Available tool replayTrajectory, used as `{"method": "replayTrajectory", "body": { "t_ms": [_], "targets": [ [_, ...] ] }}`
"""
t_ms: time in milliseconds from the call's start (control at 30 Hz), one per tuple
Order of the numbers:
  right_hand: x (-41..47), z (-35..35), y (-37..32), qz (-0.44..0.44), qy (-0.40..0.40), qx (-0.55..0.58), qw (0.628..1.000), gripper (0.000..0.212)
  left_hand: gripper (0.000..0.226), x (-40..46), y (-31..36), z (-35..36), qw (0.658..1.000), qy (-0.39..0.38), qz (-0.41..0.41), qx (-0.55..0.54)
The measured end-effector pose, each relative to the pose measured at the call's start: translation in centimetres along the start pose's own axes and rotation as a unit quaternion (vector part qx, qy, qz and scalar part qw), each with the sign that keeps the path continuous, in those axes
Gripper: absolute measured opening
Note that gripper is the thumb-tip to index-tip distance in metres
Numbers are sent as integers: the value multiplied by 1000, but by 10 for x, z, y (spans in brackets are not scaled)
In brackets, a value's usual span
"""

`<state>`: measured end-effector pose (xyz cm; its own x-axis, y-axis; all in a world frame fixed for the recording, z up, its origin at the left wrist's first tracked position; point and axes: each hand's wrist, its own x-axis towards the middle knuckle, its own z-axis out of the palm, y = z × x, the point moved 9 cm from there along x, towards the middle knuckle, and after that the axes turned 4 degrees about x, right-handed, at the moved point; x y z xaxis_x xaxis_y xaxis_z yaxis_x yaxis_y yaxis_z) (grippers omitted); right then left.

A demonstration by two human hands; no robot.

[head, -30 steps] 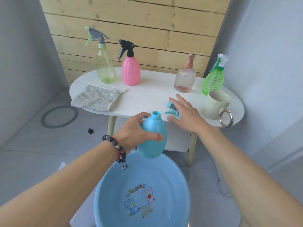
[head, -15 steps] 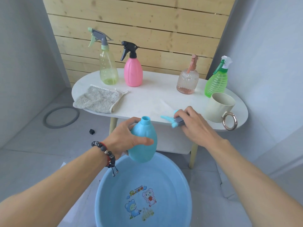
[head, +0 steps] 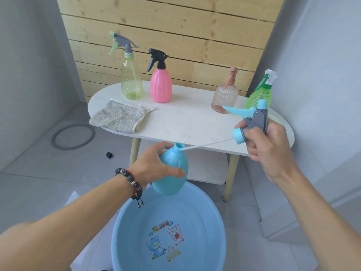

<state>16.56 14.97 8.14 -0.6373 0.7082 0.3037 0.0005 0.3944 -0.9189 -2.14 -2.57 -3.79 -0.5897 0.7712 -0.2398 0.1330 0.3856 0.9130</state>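
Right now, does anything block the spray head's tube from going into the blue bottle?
Nothing visible does. The tube ends at the open mouth of the blue bottle; the left hand grips its body, the right hand holds the spray head.

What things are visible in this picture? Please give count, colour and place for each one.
blue bottle: 1, light blue, uncapped, above the basin
spray head: 1, blue and grey, right of the blue bottle, tube tip at its mouth
basin: 1, blue, cartoon print, on the floor
table: 1, white, before the wooden wall
spray bottles: 4, at the table's back: yellow-green bottle, pink bottle, clear pinkish bottle, green bottle
cloth: 1, grey, table's left end
ring: 1, grey, floor, left
bracelet: 1, black and red beads, left wrist
left hand: 1, holds the blue bottle
right hand: 1, grips the spray head
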Motion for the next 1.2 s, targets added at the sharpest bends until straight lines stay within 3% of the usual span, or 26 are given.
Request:
{"method": "replayTrajectory", "body": {
  "t_ms": [167,400,567,733,800,900,1000,1200],
  "targets": [
    [-3,7,-1,-12,-17,-29,999,18,65,0,-1,3,999,-11,20,41],
    [2,-7,-3,-16,29,-7,999,23,65,0,-4,6,996,-17,37,82],
    [-6,23,-5,-37,-54,-111,992,18,64,-4,0,13,989,-24,56,132],
    [-24,76,23,-18,-262,-207,943,9,69,-9,3,25,981,-29,72,180],
    [-28,86,29,-21,-295,-223,929,22,70,-10,2,28,978,-33,69,195],
    [-28,93,30,-15,-338,-211,917,7,65,-11,2,33,970,-39,83,223],
    [-30,96,30,-12,-361,-221,906,19,68,-11,1,35,968,-43,89,231],
    [-22,95,28,-6,-292,-299,908,39,58,-10,-5,34,971,-27,78,225]
  ]
}}
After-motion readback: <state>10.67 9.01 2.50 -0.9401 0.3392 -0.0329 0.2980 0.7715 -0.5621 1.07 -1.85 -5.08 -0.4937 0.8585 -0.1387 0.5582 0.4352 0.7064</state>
